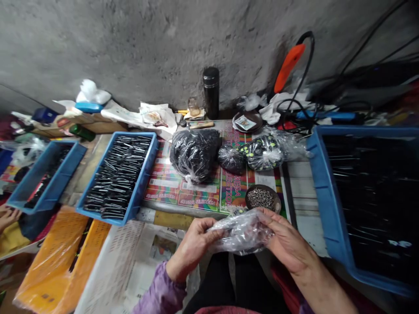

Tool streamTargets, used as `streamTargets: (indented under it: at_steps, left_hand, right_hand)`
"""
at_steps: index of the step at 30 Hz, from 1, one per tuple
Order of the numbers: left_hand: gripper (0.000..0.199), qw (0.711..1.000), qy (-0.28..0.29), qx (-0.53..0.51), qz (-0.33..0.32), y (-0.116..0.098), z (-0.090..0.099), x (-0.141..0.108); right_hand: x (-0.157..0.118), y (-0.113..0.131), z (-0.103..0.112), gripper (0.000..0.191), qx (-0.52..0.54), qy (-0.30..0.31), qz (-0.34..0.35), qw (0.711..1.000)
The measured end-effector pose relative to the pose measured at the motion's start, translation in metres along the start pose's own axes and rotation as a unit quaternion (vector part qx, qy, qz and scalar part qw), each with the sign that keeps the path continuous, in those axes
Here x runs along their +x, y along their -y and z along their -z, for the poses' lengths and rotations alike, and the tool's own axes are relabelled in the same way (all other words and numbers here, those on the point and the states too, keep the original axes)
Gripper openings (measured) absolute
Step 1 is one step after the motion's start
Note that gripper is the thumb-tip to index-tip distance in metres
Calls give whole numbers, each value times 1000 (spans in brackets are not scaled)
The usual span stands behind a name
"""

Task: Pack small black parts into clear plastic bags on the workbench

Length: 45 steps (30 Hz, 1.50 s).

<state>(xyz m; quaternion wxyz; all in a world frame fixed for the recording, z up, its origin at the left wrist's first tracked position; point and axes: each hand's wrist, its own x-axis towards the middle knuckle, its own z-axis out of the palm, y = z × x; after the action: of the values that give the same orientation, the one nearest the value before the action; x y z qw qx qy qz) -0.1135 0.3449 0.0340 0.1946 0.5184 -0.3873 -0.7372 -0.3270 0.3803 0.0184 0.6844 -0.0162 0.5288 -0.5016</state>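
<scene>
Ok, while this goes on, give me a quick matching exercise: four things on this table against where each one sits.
Things:
1. Black flask
2. Blue tray of dark metal parts
3. Clear plastic bag
4. Brown dish of small metal pieces

Places:
A. Between the left hand and right hand
B. On the printed sheet, just beyond the hands
C. Standing by the grey wall
D. Left of the printed sheet

Pairs: 1-C, 2-D, 3-A, 4-B

I saw the worktop [301, 187] carrying a blue tray [143, 183] at its left edge, black bagged parts [194, 155] along the far edge.
</scene>
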Motion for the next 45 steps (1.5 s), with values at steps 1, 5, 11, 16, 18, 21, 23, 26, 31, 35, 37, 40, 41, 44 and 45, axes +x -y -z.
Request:
streamTargets:
  at_steps: [1,5,11,16,18,21,23,26,31,35,37,40,41,44,45]
  left_hand:
    - [41,997,10,-71,21,-1,-1,1]
    - [39,960,-9,-276,47,-7,-10,5]
    - [38,909,-59,-411,21,-15,-27,6]
    - [40,912,-101,-397,26,-22,-30,10]
    - [42,918,-117,-379,18,-26,-30,12]
    - [45,939,-113,-326,-6,-32,-30,15]
    - [46,949,-120,-290,-17,-35,-31,19]
    - [46,955,-151,-255,-26,-37,-35,28]
    - [46,964,-168,-200,-45,-36,-45,35]
    - [47,969,-164,-176,-55,-34,-50,35]
    - [46,972,-159,-160,-63,-32,-50,34]
    - [44,977,-145,-130,-83,-29,-48,33]
    - [44,979,-141,-119,-90,-28,-47,32]
    - [44,983,-133,-85,-97,-26,-42,32]
    - [44,984,-129,-76,-96,-26,-40,32]
  right_hand:
    - [1,-1,1,45,8,-6,1,1000]
    - [3,-6,12,44,-12,4,3,1000]
    - [-3,-7,23,54,-101,134,-11,986]
    - [8,-4,19,46,-117,78,9,990]
    - [15,0,14,48,-87,44,25,995]
    - [25,8,9,52,-60,39,38,997]
    - [34,14,8,54,-83,44,59,994]
    - [45,21,12,49,-159,45,122,979]
    - [56,28,25,38,-233,76,149,958]
    - [58,27,30,33,-273,99,168,942]
    - [58,26,32,32,-303,93,189,929]
    - [57,27,33,28,-346,80,224,908]
    - [56,27,34,27,-359,77,233,900]
    - [49,28,34,23,-413,59,274,867]
    - [44,29,33,23,-438,39,306,844]
